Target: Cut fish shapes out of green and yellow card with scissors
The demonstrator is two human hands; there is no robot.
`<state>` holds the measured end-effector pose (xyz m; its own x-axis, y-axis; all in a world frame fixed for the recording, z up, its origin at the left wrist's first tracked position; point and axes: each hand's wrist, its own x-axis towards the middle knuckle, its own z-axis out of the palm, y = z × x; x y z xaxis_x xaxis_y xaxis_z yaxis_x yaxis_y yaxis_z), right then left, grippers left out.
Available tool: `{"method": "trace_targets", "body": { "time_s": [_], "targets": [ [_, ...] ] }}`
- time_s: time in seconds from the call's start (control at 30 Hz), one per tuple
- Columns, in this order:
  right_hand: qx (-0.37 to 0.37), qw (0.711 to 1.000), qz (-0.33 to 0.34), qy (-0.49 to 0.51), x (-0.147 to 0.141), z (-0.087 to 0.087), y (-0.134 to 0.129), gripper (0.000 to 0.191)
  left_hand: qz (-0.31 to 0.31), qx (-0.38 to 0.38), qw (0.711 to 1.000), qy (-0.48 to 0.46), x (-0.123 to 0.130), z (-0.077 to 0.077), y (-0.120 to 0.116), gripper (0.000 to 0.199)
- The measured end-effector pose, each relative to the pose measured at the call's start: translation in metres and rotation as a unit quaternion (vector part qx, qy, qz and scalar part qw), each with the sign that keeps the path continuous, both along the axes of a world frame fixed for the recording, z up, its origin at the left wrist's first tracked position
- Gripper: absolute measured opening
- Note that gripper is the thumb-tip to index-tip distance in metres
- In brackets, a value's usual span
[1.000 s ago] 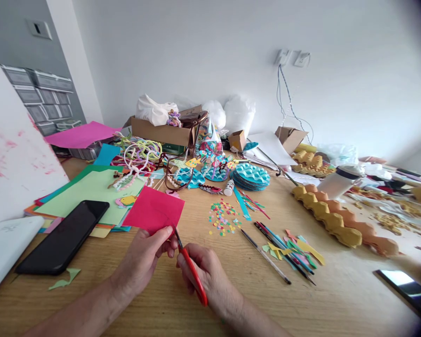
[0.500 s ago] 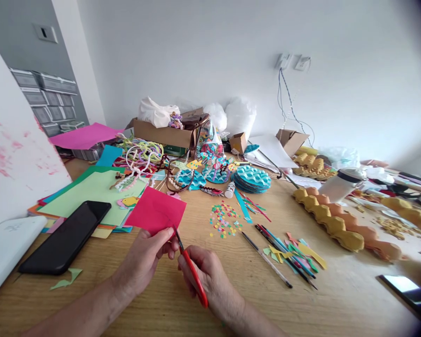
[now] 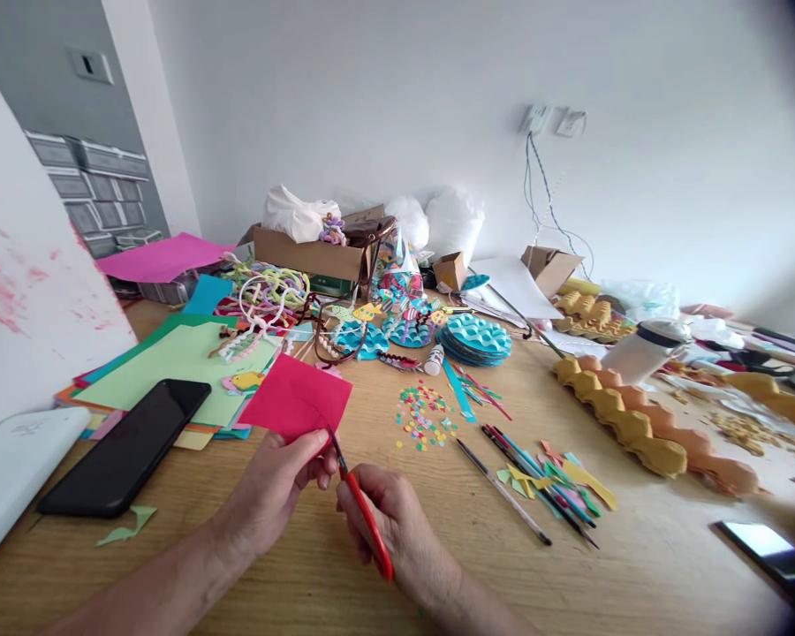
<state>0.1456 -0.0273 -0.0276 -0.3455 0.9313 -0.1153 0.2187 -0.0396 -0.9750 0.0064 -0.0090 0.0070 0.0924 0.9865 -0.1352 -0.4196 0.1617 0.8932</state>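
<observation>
A square sheet of red paper [image 3: 298, 395] is pinched at its lower edge by my left hand [image 3: 279, 477], above the wooden table. My right hand [image 3: 388, 521] is closed round a pair of scissors [image 3: 364, 512] with red handles. The dark blades point up and away, with their tips at the paper's lower right edge beside my left thumb. A thin curved line shows on the paper near the tips. Whether the blades have cut in, I cannot tell.
A black phone [image 3: 129, 446] lies left beside stacked coloured paper [image 3: 172, 358]. Paper dots [image 3: 424, 415], pencils [image 3: 536, 477] and scraps lie right of my hands. Further off are blue wavy discs [image 3: 475, 338], a cardboard box [image 3: 308, 252], egg-carton strips [image 3: 609, 411] and a white jar [image 3: 646, 349].
Hands, paper and scissors look almost the same as before. The view has shifted very slightly.
</observation>
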Motion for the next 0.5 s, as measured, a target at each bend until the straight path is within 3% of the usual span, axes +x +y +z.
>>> {"method": "trace_targets", "body": {
  "time_s": [0.5],
  "targets": [
    [0.014,0.999,-0.005,-0.033,0.0003,-0.0051,0.0027,0.035,-0.005,-0.002,1.0,0.007,-0.0016,-0.0027,0.0013,0.014]
  ]
}}
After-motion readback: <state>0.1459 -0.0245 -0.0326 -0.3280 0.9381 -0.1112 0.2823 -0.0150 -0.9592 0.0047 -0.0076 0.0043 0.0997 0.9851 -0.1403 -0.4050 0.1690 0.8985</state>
